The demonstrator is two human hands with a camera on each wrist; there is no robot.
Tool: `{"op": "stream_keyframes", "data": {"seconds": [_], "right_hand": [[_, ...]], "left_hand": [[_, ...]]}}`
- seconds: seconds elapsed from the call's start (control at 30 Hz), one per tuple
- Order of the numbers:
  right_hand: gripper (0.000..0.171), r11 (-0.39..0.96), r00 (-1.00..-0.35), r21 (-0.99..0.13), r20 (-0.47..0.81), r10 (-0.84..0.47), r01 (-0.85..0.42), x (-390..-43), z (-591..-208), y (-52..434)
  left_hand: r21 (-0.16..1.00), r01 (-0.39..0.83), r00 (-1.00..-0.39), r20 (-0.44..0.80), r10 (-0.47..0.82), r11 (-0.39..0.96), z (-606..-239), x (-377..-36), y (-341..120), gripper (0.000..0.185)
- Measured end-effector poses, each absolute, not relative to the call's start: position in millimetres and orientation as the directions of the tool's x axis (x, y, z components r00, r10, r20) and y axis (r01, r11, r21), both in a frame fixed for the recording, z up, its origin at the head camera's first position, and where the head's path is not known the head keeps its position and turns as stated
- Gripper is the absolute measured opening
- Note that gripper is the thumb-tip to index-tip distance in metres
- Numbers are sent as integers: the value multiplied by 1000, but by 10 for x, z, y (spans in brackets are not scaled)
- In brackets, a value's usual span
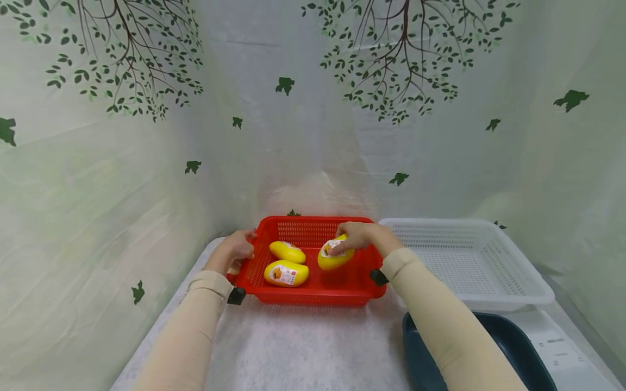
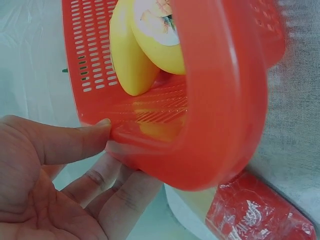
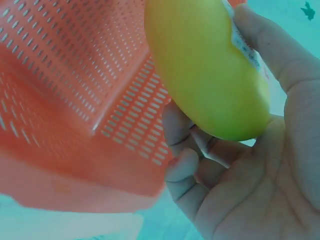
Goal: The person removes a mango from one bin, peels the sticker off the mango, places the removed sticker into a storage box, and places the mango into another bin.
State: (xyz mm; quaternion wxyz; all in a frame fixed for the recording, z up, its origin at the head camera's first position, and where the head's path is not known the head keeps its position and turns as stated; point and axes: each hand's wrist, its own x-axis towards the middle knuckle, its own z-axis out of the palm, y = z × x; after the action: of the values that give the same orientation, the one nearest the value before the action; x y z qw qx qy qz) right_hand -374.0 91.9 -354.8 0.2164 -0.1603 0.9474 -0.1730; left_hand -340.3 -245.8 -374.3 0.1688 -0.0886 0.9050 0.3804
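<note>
From above, a red basket sits in the middle of the white table, with three yellow mangoes inside it. The right hand reaches in from the right and curls its fingers over the far right mango, the one wearing a white label. The other two mangoes lie to its left, one further back and one nearer with a label showing. The left hand rests on the basket's far left corner, fingers hooked over the rim. A white basket stands just beside the red one on the right, and a dark blue tub sits near, under the right sleeve. At the left wrist, the thumb presses against the basket's outer wall and the fingers curl underneath the rim, so the hand grips it; two mangoes show through the slots. At the right wrist, the mango lies cupped in the palm, thumb along its labelled side and fingers wrapped beneath, just above the basket's slotted wall.
</note>
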Motion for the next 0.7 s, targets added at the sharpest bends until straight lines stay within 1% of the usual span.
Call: {"op": "stream_keyframes", "data": {"seconds": [0.23, 0.37, 0.53, 0.63, 0.7], "right_hand": [[61, 850, -866, -403, -220, -449, -339, -3577, -3439, 1010], [65, 812, -851, -422, -156, -502, -402, -3490, -3380, 1093], [62, 750, -816, -467, -97, -570, -469, -3396, -3325, 1219], [62, 715, -803, -504, -67, -592, -485, -3310, -3295, 1289], [63, 701, -805, -533, -62, -590, -473, -3226, -3277, 1330]], "left_hand": [[676, -295, -927, -373, -32, 675, -3760, -3397, -2477, 68], [663, -277, -930, -368, -19, 695, -3747, -3408, -2473, 70], [659, -266, -931, -366, -10, 704, -3747, -3419, -2480, 69], [666, -262, -932, -363, -4, 699, -3761, -3405, -2476, 68], [674, -259, -934, -357, -2, 692, -3770, -3390, -2467, 67]]}}
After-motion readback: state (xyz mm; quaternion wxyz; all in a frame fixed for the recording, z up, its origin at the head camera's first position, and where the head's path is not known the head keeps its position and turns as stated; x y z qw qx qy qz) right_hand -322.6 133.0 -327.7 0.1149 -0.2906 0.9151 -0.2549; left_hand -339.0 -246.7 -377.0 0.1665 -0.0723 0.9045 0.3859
